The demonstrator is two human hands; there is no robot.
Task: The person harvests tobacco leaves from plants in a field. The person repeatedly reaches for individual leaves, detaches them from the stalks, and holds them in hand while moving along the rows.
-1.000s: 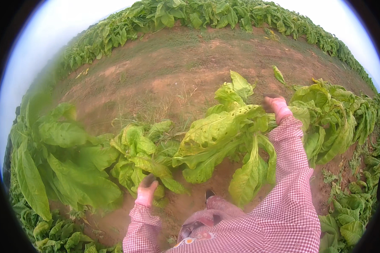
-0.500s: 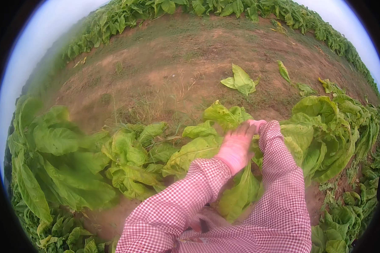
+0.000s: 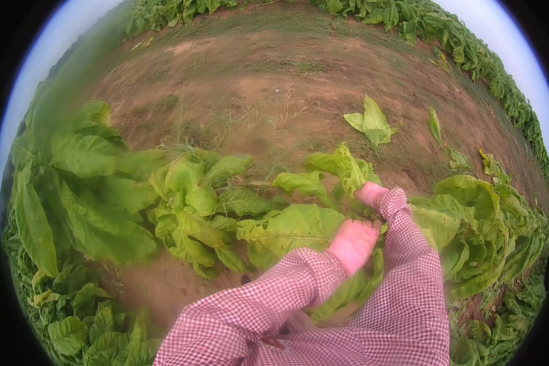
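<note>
My left hand (image 3: 355, 243) is closed, its fingers curled round green tobacco leaves low on a plant; a broad, spotted leaf (image 3: 296, 229) spreads out to its left. Just beyond it, my right hand (image 3: 372, 194) is closed at the base of a yellow-green tobacco leaf (image 3: 344, 168) that stands up past the fingers. Most of the right hand's fingers are hidden behind the hand and foliage. More leaf (image 3: 351, 293) hangs between my forearms, under the left wrist. Both sleeves are red-and-white checked.
Large-leaved tobacco plants stand on the left (image 3: 97, 183) and the right (image 3: 470, 226). A cut leaf bunch (image 3: 375, 122) and a single leaf (image 3: 434, 126) lie on the brown soil (image 3: 238, 73) beyond. Another crop row (image 3: 470, 43) runs along the far side.
My left hand has drawn back toward me from beside the right hand, and its outstretched fingers have curled in. The right hand has shifted slightly nearer. The view has tilted a little.
</note>
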